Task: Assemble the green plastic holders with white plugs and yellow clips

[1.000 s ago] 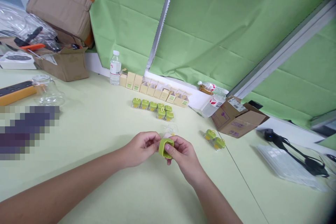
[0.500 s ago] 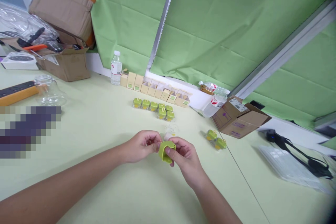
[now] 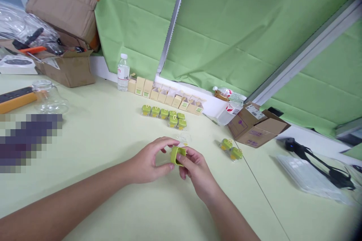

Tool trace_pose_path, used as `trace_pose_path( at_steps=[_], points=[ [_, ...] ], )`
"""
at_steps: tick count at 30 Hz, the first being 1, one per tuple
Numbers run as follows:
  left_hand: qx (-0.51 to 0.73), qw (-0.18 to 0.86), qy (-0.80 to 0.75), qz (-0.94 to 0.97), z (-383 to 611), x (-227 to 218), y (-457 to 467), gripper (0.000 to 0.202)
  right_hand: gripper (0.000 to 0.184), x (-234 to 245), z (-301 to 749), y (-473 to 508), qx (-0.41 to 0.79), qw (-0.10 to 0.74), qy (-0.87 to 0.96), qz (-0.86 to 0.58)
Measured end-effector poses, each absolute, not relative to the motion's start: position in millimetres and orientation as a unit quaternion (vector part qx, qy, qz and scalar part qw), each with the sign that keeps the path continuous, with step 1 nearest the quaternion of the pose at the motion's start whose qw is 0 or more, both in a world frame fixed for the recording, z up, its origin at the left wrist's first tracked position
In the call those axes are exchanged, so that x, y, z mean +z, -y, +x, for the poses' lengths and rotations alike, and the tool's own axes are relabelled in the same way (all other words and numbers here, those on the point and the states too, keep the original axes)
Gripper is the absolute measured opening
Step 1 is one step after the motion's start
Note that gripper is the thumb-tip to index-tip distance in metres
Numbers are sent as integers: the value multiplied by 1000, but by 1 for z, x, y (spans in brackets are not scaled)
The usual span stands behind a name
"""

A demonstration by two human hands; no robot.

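A hollow green lid point(image 3: 174, 156), rounded-square with its open side toward me, is pinched in my right hand point(image 3: 195, 169), whose thumb reaches inside it. My left hand point(image 3: 152, 160) is open, thumb and fingers spread at the lid's left side; the thumb tip is close to its lower edge, and I cannot tell whether it touches. Just behind the hands lies a clear container point(image 3: 183, 139) with a yellow bit in it, partly covered by the fingers. Beyond stand several small clear containers with green lids point(image 3: 164, 113). Two more green-lidded containers point(image 3: 231, 148) stand to the right.
A row of small beige cartons point(image 3: 162, 93) and a water bottle point(image 3: 123, 73) line the back. Bottles lie beside a cardboard box point(image 3: 254, 126) on the right. A glass jar point(image 3: 48, 98), a power strip point(image 3: 17, 99) and an open box point(image 3: 72, 69) are on the left.
My left fingers have let go of the lid's edge and spread apart. The lid has turned slightly in my right hand, its opening facing more to the right. The view has shifted a little.
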State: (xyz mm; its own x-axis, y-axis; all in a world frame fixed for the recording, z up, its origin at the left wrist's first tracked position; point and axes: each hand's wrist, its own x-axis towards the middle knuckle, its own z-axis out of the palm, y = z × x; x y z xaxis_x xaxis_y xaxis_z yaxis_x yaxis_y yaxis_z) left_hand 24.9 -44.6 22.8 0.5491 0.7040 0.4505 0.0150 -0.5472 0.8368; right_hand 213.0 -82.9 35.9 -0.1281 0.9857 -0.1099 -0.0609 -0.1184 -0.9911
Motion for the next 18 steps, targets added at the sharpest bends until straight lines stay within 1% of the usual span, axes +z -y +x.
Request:
trace_pose_path(
  at_steps=[6, 9, 11, 13, 15, 17, 18],
  points=[
    [411, 428, -259, 762, 28, 27, 48, 52, 36, 33, 208, 84, 625, 432, 436, -482],
    [412, 442, -268, 750, 29, 23, 48, 50, 37, 32, 207, 83, 619, 423, 449, -486],
    [420, 460, -277, 732, 30, 20, 45, 48, 36, 31, 210, 82, 590, 419, 470, -505],
    [437, 479, -295, 702, 30, 16, 41, 46, 36, 30, 214, 80, 506, 423, 518, -545],
    [455, 486, -318, 675, 29, 13, 37, 46, 31, 27, 220, 79, 355, 423, 588, -590],
    [464, 473, -347, 664, 27, 11, 33, 47, 23, 23, 225, 78, 193, 394, 653, -617],
    [465, 461, -361, 664, 27, 11, 32, 47, 23, 20, 226, 78, 132, 368, 677, -624]
  ],
)
